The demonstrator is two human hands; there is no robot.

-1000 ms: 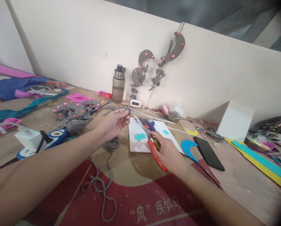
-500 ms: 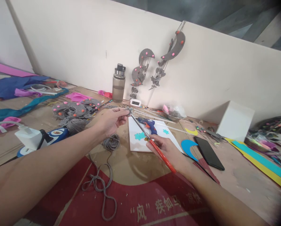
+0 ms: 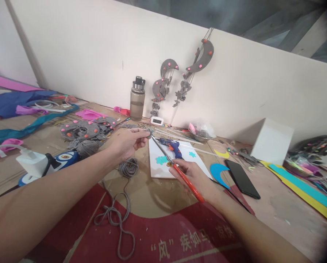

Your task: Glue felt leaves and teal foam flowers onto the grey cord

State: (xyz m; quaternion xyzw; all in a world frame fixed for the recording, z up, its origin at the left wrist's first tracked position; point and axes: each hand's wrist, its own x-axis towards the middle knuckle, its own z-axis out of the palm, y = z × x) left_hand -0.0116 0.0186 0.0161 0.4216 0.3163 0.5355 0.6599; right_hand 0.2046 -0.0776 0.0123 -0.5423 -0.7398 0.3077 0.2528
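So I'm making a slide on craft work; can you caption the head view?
Left hand pinches a small grey felt piece while the right hand brings red-handled scissors to it.

This is a craft workshop. The cardboard-covered bench (image 3: 37, 140) is littered with felt cut-outs: grey discs with pink dots (image 3: 83, 129), coloured foam strips (image 3: 303, 186), a blue glue gun (image 3: 172, 145) and grey cord (image 3: 116, 215). Finished grey crescent hangings (image 3: 199, 60) lean against the plain board wall (image 3: 84, 47) behind.
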